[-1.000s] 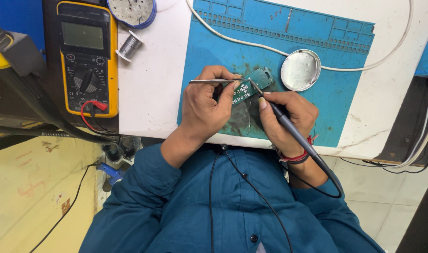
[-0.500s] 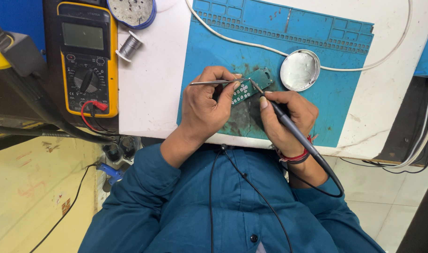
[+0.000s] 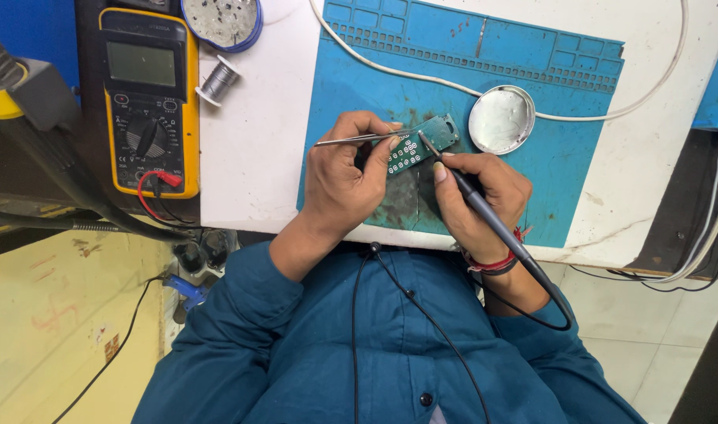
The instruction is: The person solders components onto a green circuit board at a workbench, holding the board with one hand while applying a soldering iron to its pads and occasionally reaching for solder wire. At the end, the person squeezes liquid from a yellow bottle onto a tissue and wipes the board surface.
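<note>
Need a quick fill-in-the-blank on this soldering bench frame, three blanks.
1. The left hand holds metal ____ against the green circuit board.
2. The right hand grips a soldering iron like a ____.
3. The round metal dish sits on the ____ work mat.

Missing: tweezers; pen; blue

At about ten o'clock from the centre of the view we note one screen: the grey-green rectangular display (image 3: 142,64) of a multimeter (image 3: 148,102) with a yellow casing and black face, lying flat at the left edge of the white bench. The display sits at twelve o'clock from the meter's round black dial (image 3: 147,138). Small printed markings ring the dial, too small to tell. We see no packages or signs.
</note>
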`<act>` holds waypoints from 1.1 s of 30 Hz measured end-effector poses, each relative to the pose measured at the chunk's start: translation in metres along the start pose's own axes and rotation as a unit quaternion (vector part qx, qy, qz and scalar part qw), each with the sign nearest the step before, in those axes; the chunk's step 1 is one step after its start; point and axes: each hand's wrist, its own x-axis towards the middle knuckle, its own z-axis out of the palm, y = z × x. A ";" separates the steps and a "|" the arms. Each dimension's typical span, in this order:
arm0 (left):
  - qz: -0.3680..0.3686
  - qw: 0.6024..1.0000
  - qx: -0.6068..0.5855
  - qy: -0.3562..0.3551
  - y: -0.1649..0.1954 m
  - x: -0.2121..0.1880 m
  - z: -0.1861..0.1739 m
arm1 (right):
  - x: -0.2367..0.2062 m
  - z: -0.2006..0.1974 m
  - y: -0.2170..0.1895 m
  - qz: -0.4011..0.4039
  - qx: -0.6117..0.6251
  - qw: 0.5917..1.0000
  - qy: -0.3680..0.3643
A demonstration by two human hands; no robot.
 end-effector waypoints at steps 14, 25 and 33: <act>0.167 0.911 0.378 0.003 0.028 0.026 -0.041 | -0.009 0.004 0.016 -0.007 0.026 0.997 0.066; 0.184 0.873 0.451 -0.011 0.017 0.022 -0.031 | -0.014 -0.007 0.017 -0.005 0.004 0.999 0.041; 0.141 0.927 0.343 -0.054 0.015 -0.010 -0.010 | -0.018 -0.011 0.013 0.017 -0.017 0.999 0.027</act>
